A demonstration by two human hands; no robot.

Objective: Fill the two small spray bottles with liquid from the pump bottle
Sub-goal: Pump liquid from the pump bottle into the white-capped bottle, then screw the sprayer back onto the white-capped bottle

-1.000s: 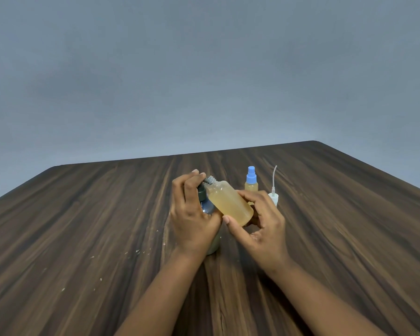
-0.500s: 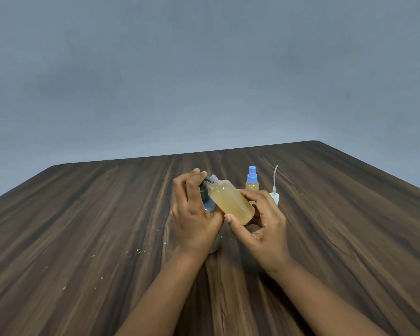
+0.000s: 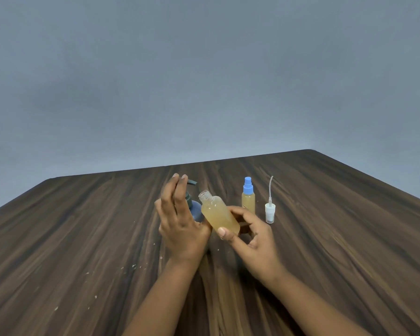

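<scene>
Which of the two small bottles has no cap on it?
The tilted bottle in the right hand: its threaded neck is bare. The upright bottle on the table wears a blue cap.

All you see of the person is two bare arms and two bare hands. The left forearm and the right forearm are slim and smooth, uncovered right down to the lower edge of the view. The left hand has long slender fingers with faint creases at the knuckles. The right hand has a thumbnail that looks short, rounded and pale; the nails on the left fingertips seem the same, though they are too small to be sure
</scene>
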